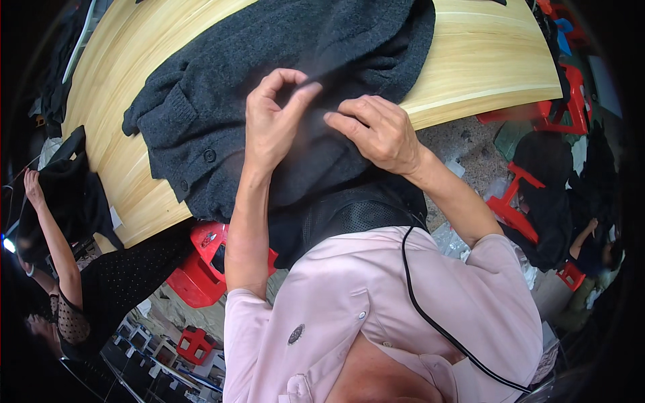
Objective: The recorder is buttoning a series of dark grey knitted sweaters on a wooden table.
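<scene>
A dark grey knitted cardigan (222, 101) with buttons lies spread on a light wooden table (484, 54), its lower edge hanging over the near side. My left hand (272, 117) pinches a fold of the knit between thumb and forefinger. My right hand (376, 131) rests beside it with fingers curled, gripping the same fabric. The two hands are a few centimetres apart over the cardigan's front.
Another person in a black dotted top (114, 282) stands at the left, one raised hand (30, 181) on a dark garment. Red plastic stools (201, 262) stand below the table, more red stools (517, 208) at the right among dark clothing piles.
</scene>
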The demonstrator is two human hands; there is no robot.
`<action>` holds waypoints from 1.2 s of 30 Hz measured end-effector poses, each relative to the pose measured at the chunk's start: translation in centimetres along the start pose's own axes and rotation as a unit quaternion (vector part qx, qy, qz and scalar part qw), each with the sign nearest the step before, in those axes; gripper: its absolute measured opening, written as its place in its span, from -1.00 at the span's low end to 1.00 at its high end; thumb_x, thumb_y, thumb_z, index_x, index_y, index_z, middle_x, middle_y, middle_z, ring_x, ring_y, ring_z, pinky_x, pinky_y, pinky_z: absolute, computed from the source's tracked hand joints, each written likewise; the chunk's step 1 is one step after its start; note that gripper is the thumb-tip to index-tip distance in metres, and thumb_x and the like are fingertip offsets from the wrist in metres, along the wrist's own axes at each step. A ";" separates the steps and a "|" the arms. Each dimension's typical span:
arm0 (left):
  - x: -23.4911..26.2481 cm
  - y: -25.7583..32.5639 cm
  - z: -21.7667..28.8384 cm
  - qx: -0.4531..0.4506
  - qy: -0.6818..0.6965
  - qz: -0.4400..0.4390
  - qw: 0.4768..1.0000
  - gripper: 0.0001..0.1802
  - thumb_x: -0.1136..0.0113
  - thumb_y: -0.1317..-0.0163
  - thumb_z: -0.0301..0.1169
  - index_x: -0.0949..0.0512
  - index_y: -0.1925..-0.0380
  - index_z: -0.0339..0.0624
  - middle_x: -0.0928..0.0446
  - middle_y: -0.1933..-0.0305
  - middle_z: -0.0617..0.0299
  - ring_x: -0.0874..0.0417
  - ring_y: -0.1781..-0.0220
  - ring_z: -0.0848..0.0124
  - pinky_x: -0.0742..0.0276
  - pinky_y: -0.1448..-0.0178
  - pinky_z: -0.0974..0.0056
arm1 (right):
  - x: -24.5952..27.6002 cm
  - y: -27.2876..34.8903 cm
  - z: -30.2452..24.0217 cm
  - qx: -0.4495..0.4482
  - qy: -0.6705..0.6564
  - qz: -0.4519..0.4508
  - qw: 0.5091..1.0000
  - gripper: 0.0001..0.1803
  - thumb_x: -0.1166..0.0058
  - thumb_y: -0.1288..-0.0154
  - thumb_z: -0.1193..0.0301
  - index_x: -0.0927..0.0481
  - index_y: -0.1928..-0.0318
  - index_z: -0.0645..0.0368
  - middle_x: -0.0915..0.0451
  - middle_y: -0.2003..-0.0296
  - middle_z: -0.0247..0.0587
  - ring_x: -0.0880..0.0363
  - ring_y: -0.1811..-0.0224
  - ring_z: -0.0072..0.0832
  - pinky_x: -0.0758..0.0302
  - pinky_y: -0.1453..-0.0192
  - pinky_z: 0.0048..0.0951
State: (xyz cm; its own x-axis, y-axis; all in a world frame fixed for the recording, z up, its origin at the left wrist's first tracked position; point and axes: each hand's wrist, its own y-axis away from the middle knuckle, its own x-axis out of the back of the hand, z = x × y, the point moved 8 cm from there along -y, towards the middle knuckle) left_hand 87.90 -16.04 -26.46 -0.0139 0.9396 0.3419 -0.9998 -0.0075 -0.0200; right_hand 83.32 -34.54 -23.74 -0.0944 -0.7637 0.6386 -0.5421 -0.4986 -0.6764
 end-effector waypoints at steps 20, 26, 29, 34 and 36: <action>0.3 1.3 0.7 -0.176 -0.084 -0.048 0.980 -0.71 -0.69 -0.22 -0.30 -0.85 0.09 -0.08 -0.84 0.09 0.31 -0.74 -0.01 0.38 -0.34 -0.34 0.16 | 0.1 -3.4 0.9 0.091 0.023 -0.044 0.995 -0.83 -0.39 -0.32 0.49 -0.78 0.11 0.27 -0.80 0.00 -0.05 -0.88 0.11 -0.24 -0.83 0.08 -0.35; -0.4 1.9 0.6 -0.201 -0.089 -0.037 0.975 -0.74 -0.72 -0.14 -0.33 -0.89 0.17 -0.06 -0.85 0.21 0.32 -0.79 0.07 0.39 -0.35 -0.46 0.10 | -1.3 -4.1 2.1 0.022 -0.039 -0.145 0.988 -0.83 -0.38 -0.32 0.54 -0.60 0.21 0.18 -0.73 0.18 -0.20 -0.83 0.25 -0.22 -0.76 0.26 -0.28; 0.1 2.1 0.5 -0.231 -0.069 0.004 0.971 -0.75 -0.73 -0.09 -0.41 -0.89 0.21 -0.08 -0.84 0.27 0.28 -0.81 0.16 0.33 -0.47 -0.45 0.04 | -2.0 -3.8 2.4 0.002 -0.031 -0.180 0.983 -0.79 -0.40 -0.25 0.59 -0.55 0.29 0.18 -0.64 0.34 -0.18 -0.77 0.36 -0.21 -0.69 0.34 -0.26; 0.0 2.5 0.1 -0.238 -0.062 0.024 0.969 -0.78 -0.70 -0.07 -0.56 -0.87 0.26 -0.17 -0.89 0.22 0.25 -0.86 0.15 0.30 -0.58 -0.56 -0.13 | -2.6 -2.8 2.3 -0.037 -0.050 -0.068 0.996 -0.76 -0.35 -0.14 0.70 -0.51 0.38 0.19 -0.54 0.48 -0.17 -0.68 0.50 -0.19 -0.61 0.42 -0.26; -0.1 2.4 0.2 -0.249 -0.071 0.047 0.965 -0.79 -0.67 -0.07 -0.60 -0.87 0.27 -0.17 -0.87 0.26 0.22 -0.85 0.16 0.27 -0.63 -0.53 -0.19 | -2.9 -2.4 2.3 -0.048 -0.048 -0.040 0.997 -0.76 -0.34 -0.12 0.71 -0.52 0.39 0.18 -0.55 0.48 -0.17 -0.67 0.51 -0.20 -0.60 0.42 -0.26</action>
State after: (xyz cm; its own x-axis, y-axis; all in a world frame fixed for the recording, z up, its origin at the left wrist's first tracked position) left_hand 85.46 -16.19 -26.36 -0.1421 0.8864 0.4405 -0.8622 0.1078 -0.4950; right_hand 86.80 -32.04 -24.78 0.0309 -0.7614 0.6476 -0.6222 -0.5217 -0.5837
